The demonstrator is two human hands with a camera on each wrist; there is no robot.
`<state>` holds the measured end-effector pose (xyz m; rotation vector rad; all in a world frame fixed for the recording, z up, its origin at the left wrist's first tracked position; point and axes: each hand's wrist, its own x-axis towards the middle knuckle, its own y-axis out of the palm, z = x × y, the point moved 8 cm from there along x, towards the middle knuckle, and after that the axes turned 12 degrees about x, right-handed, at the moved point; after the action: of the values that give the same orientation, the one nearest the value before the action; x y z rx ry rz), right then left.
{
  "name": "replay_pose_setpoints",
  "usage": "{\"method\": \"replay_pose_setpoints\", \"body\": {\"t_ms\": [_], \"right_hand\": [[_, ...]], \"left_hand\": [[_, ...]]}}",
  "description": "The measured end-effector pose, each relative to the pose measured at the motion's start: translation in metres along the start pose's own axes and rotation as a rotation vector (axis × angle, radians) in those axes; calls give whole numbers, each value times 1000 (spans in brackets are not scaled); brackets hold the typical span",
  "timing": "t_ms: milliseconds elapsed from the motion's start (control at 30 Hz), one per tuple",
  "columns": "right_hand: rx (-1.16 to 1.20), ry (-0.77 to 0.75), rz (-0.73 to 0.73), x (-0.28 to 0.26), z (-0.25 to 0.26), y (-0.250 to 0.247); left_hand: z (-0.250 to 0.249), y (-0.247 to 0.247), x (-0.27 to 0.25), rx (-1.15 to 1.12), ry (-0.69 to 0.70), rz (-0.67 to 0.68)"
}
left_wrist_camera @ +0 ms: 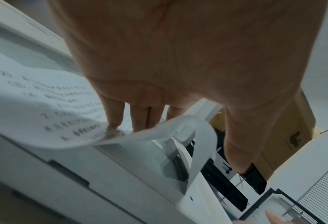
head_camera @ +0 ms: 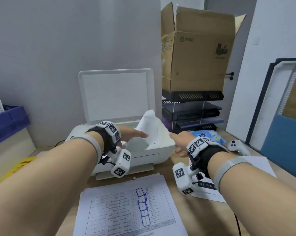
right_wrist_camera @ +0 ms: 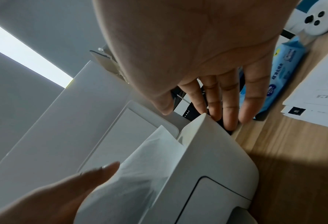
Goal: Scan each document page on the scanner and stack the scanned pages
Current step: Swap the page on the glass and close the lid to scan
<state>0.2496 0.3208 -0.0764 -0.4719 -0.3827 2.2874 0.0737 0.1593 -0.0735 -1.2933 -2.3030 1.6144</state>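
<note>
A white scanner (head_camera: 143,150) stands on the wooden desk with its lid (head_camera: 114,94) raised. One printed page (head_camera: 149,126) lies partly on the glass, its right end curling upward. My left hand (head_camera: 135,139) reaches over the glass with straight fingers (left_wrist_camera: 115,115) touching that page (left_wrist_camera: 44,106); the thumb stays apart. My right hand (head_camera: 175,143) hovers flat and spread beside the scanner's right edge (right_wrist_camera: 216,159), holding nothing. A stack of pages (head_camera: 126,210) with a table and a blue sketch lies in front of the scanner. Another stack (head_camera: 208,195) lies under my right wrist.
A tall cardboard box (head_camera: 198,48) sits on black document trays (head_camera: 191,111) right of the scanner. A blue wipes pack (head_camera: 206,135) and a white controller (head_camera: 237,147) lie on the desk at the right. A blue bin (head_camera: 7,123) stands at the left.
</note>
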Motion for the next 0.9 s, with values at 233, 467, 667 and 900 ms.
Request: {"method": "replay_pose_setpoints", "body": {"t_ms": [233,467,667,900], "right_hand": [[147,18,71,-8,-8,1],[252,12,68,-15,-7,-11],[541,-82,-101,-28,2,-71],[665,-166,-360,-72,-45,-184]], "left_hand": [[-51,11,-51,333,202,-122],[-64,-12,-50,132,249,-445],[-134,20,-66,153,499,-416],[-228,109,-66,387,726,-423]]}}
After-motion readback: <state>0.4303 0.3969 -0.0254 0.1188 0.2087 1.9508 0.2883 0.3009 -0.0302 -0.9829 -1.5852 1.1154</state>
